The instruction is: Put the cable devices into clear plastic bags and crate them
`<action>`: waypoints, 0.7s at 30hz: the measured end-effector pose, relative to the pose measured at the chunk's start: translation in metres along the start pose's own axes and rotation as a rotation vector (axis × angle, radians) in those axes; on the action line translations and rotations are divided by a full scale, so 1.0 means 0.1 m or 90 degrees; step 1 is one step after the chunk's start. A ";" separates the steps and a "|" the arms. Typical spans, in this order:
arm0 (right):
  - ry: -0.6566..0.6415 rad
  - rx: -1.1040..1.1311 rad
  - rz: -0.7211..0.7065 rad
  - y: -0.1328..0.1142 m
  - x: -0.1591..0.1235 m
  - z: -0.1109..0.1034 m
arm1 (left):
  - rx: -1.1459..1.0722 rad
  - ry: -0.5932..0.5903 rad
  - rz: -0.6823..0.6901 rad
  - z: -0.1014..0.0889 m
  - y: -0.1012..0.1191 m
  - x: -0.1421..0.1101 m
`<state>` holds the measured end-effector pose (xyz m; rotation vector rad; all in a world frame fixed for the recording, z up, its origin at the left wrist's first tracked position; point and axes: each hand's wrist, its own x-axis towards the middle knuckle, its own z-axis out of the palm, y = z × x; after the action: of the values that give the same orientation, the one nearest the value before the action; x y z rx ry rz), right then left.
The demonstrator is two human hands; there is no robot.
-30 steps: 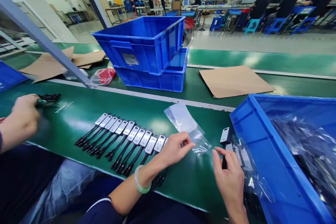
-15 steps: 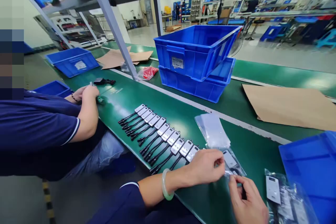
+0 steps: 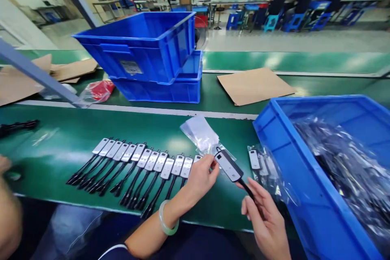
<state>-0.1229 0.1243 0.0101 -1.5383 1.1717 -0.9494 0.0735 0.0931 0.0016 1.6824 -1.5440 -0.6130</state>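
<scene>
A small controller (image 3: 228,166) with a white face, black sides and a black cable is held up, tilted, over the green table. My right hand (image 3: 268,219) grips its cable end from below. At the controller's upper end, my left hand (image 3: 198,176) is closed in a pinch; what its fingertips hold is hidden. Clear plastic bags (image 3: 199,132) lie in a loose stack just behind the controller. To the left of my left hand runs a row of similar controllers (image 3: 144,158), their cables pointing toward me. Several bagged controllers (image 3: 263,164) lie to the right.
A large blue bin (image 3: 274,130) holding many bagged pieces stands at the right. Two stacked blue bins (image 3: 152,61) stand behind, beside a cardboard sheet (image 3: 254,85) and a red item in plastic (image 3: 102,91). A co-worker's arm (image 3: 10,207) is at the left edge.
My view has swung to the right, bringing the full blue bin into sight. The controller between my hands now shows its face, raised, with my right hand on its cable end.
</scene>
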 end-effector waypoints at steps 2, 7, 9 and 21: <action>-0.025 -0.004 0.039 0.07 -0.06 -0.02 | -0.022 -0.055 -0.028 0.14 -0.03 -0.06; -0.042 0.009 0.117 0.29 -0.24 -0.09 | -0.055 -0.073 -0.105 0.29 -0.10 -0.15; -0.048 0.025 0.141 0.33 -0.31 -0.11 | -0.061 -0.074 -0.117 0.29 -0.10 -0.16; -0.104 0.137 0.216 0.48 -0.42 -0.14 | -0.098 0.000 -0.086 0.28 0.07 -0.12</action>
<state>-0.1575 0.1572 -0.0339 -1.1758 1.1287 -0.6840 0.0458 0.0994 -0.0114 1.6781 -1.3554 -0.7813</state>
